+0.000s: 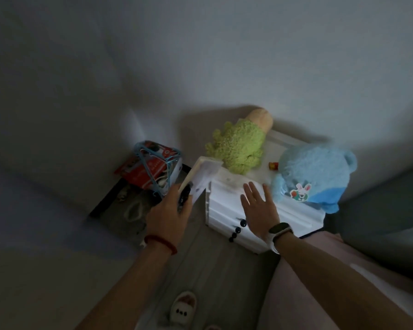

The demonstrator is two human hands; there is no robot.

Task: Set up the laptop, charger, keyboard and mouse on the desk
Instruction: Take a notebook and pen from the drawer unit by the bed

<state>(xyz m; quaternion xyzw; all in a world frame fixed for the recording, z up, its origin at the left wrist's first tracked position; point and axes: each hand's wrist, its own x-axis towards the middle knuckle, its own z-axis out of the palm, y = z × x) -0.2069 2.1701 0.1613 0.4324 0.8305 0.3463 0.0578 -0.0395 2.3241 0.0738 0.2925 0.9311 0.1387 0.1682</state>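
A dark object, possibly the mouse (pixel 184 196), is held with a pale flat item in the left hand (pixel 169 215); the right hand (pixel 258 206) is spread flat over the white cabinet (pixel 227 210). Dim light risks a fumble.

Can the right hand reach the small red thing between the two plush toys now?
Probably yes: the right hand is open above the white cabinet, and nothing blocks the red thing beside the blue plush.

A single wide-angle head camera looks steeply down and forward from standing height, close over a white cabinet (pixel 227 210) set against the wall (pixel 200 55), both forearms reaching in from the bottom edge, floor (pixel 200 270) directly below.
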